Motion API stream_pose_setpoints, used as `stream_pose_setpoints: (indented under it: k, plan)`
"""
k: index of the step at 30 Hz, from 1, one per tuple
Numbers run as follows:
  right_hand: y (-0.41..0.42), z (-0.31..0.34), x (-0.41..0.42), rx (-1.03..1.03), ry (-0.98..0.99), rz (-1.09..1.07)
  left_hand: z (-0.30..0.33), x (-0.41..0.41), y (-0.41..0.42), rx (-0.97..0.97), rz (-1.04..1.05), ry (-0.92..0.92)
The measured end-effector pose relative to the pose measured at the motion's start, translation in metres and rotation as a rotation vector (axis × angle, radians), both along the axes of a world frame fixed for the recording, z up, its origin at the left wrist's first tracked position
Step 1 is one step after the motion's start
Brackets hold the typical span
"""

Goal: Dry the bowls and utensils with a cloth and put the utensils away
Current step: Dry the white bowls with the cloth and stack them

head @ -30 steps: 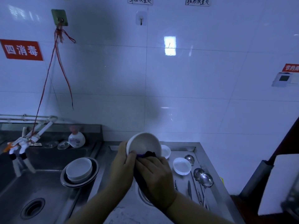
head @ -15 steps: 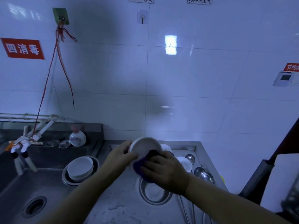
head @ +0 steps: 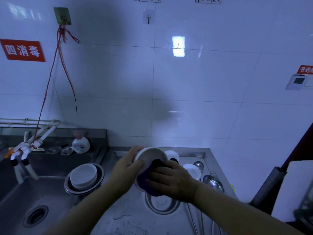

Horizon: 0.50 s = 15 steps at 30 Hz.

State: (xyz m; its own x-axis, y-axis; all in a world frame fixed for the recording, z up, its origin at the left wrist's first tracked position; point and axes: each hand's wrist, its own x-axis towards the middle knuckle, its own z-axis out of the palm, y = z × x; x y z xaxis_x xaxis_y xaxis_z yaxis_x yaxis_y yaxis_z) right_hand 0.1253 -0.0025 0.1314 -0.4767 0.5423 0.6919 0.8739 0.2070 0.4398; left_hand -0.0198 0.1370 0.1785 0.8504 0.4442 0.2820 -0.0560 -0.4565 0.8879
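Two hands: at work above the steel counter point(head: 128, 216)
Left hand point(head: 126, 168): fingers grasping white bowl point(head: 149, 155) — tilted
Right hand point(head: 171, 179): fingers pressing purple cloth point(head: 145, 178) against bowl

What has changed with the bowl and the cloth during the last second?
The white bowl was tipped from facing the camera to lying more side-on. The right hand slid the purple cloth from the inside toward the lower outside. The left hand kept hold of the rim. The stacked bowls by the sink and the ladles did not move.
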Motion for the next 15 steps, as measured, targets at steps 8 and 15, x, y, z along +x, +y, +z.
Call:
stream_pose_setpoints:
  k: [8, 15]
  plan:
    - [0.010, 0.009, -0.024, 0.091, 0.139, -0.172, 0.015, 0.004, 0.006, -0.189, 0.013, 0.001]
    - [0.020, 0.000, -0.055, 0.089, 0.456, -0.277, -0.012, 0.003, -0.014, -0.154, 0.170, -0.185]
